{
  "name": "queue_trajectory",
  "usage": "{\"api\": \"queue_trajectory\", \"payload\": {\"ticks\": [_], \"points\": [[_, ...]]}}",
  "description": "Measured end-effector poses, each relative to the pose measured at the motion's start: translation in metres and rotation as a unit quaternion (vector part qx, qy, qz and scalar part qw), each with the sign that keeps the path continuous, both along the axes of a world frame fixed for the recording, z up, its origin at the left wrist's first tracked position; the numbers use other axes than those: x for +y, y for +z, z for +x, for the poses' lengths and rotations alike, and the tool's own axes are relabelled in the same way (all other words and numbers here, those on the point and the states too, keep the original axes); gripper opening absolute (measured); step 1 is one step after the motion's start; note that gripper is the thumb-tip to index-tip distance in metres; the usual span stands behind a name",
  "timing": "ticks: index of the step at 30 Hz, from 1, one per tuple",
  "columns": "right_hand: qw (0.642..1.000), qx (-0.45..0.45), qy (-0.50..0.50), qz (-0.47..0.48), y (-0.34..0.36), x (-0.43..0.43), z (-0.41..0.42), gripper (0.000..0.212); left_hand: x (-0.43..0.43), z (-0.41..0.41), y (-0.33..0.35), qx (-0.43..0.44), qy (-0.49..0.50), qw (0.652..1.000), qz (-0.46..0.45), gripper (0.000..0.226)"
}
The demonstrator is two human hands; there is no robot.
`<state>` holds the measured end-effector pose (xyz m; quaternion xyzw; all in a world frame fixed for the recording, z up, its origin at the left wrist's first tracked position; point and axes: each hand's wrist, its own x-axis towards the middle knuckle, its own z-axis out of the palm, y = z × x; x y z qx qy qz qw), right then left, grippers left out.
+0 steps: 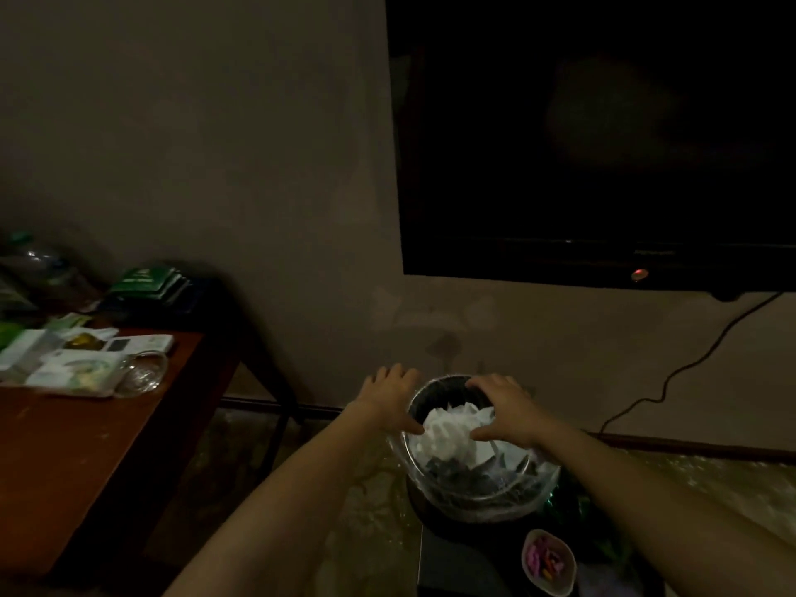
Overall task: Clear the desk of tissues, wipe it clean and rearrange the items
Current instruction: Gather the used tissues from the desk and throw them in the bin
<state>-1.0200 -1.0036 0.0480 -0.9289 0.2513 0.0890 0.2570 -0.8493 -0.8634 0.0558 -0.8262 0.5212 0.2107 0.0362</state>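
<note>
Left hand [390, 398] grips the bin [474, 489] rim; right hand [504, 413] hovers spread, empty, over the tissues [448, 433] inside. We judge disposal nearly done; next, wipe the worktop [86, 445] left of both hands.

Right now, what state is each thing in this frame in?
bin: upright, lined with a clear bag, holding white tissues.
left hand: grips the bin's left rim, thumb inside.
right hand: spread over the opening; grip unclear.
TV: screen dark, red light on.
glass dish: standing on the desk.
small bowl: holds pink pieces.
</note>
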Motion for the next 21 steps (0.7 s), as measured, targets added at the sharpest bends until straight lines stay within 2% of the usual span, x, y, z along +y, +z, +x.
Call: {"api": "queue_trajectory", "payload": {"ticks": [3, 6, 11, 21], "points": [[1.0, -0.013, 0.017, -0.013, 0.022, 0.015, 0.01, 0.072, 0.022, 0.003, 0.023, -0.004, 0.026, 1.0, -0.013, 0.084], [0.998, -0.029, 0.036, -0.031, 0.053, 0.034, 0.029, 0.075, 0.046, 0.015, 0.048, -0.022, 0.048, 0.998, -0.036, 0.075], [0.993, -0.066, 0.077, -0.062, 0.092, 0.081, 0.068, 0.075, 0.1, 0.041, 0.081, -0.056, 0.101, 0.991, -0.062, 0.085], [0.983, -0.104, 0.151, -0.028, 0.123, 0.248, 0.159, 0.067, 0.321, 0.117, 0.126, -0.043, 0.186, 0.977, -0.097, 0.083]]}}
